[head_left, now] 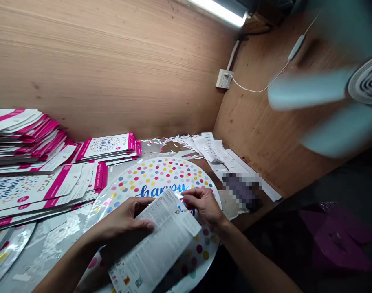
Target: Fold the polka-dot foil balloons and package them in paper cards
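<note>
My left hand (132,217) is closed on the left edge of a printed card packet (158,240), thumb on top and fingers behind it. The packet is held tilted, with its side of small text and a QR code facing me. At its upper right edge, my right hand (204,203) has thumb and forefinger pinched together. What lies in that pinch is too small to make out. Below both hands lies a flat, round foil balloon (161,171) with coloured dots and blue "happy" lettering. The packet and hands hide part of it.
Pink-and-white packets stand in tall piles (23,142) on the left, with a smaller stack (108,146) behind. Paper strips (208,146) litter the back right, near a blurred-out purple object (242,191). A fan (314,87) spins at upper right; more foil balloons (11,252) lie lower left.
</note>
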A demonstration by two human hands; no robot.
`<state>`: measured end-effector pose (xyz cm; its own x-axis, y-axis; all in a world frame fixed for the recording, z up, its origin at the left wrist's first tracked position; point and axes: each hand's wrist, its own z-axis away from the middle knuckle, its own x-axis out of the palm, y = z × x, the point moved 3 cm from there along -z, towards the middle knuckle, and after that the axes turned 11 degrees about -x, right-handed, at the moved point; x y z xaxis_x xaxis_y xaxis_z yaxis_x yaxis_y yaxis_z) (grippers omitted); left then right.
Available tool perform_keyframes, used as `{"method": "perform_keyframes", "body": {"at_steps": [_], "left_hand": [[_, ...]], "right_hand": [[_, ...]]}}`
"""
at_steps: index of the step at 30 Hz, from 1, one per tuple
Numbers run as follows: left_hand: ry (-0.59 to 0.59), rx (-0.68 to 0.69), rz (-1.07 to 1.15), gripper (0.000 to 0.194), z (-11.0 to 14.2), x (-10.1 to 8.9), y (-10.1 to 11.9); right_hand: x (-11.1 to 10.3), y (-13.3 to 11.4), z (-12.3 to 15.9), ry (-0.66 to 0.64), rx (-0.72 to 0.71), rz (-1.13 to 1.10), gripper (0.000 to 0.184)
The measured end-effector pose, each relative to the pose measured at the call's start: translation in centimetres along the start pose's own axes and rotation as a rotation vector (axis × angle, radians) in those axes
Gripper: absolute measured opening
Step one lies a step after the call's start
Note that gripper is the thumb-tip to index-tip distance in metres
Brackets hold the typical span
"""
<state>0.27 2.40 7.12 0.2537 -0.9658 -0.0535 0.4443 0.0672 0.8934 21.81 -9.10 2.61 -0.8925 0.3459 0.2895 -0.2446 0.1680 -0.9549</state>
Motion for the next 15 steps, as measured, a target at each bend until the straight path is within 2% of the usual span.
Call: {"method": "perform_keyframes", "body": {"at_steps": [3, 5, 6, 9, 11, 13, 15], "left_hand": [[-0.021, -0.013, 0.040, 0.059, -0.2, -0.1, -0.4], [0.018, -0.031, 0.082, 0.059, -0.3, -0.4, -0.6], [0.052, -0.039, 0.100, 0.059, -0.4, -0.7, -0.7], [0.192, -0.042, 0.126, 0.060, -0.5, -1.6, -0.8], [0.264, -0.069, 0.136, 0.063, -0.6, -2.1, -1.0], [0.297, -0.116, 0.142, 0.067, -0.8, -2.3, -1.2], [0.314, -0.148, 0.149, 0.068, -0.9, -2.2, -1.3]], "right_hand": [[-3.0, -3.3, -0.5, 0.135, -0.322, 0.463, 0.030], [-6.0, -5.5, -1.0, 0.132, -0.433, 0.820, 0.034], [-7.8, -6.4, -1.0, 0.177, -0.460, 0.937, 0.040], [-13.8, -7.8, -0.1, 0.271, -0.432, 1.004, 0.056], [-17.0, -7.8, 1.2, 0.278, -0.416, 1.082, 0.054], [-19.1, -7.3, 2.5, 0.209, -0.398, 1.149, 0.050], [-20.0, -6.8, 3.5, 0.129, -0.427, 1.201, 0.045]]}}
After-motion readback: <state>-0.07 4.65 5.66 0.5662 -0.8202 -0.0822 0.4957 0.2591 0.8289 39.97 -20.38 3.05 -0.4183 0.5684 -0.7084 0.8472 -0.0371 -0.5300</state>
